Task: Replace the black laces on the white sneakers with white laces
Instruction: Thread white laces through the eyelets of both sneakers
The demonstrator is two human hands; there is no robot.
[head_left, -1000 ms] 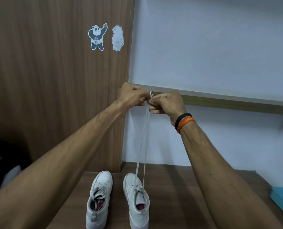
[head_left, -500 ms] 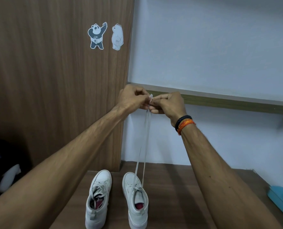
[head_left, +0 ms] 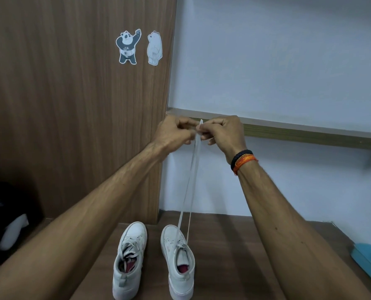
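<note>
Both arms are stretched out high, and the left hand (head_left: 173, 133) and right hand (head_left: 223, 132) meet fingertip to fingertip, each pinching the two ends of the flat white lace (head_left: 191, 182) together. The lace runs down taut (two strands side by side) to the right-hand white canvas sneaker (head_left: 178, 262), standing on the dark wooden worktop (head_left: 234, 267) just beside the left-hand white sneaker (head_left: 130, 259), which is loosely laced.
</note>
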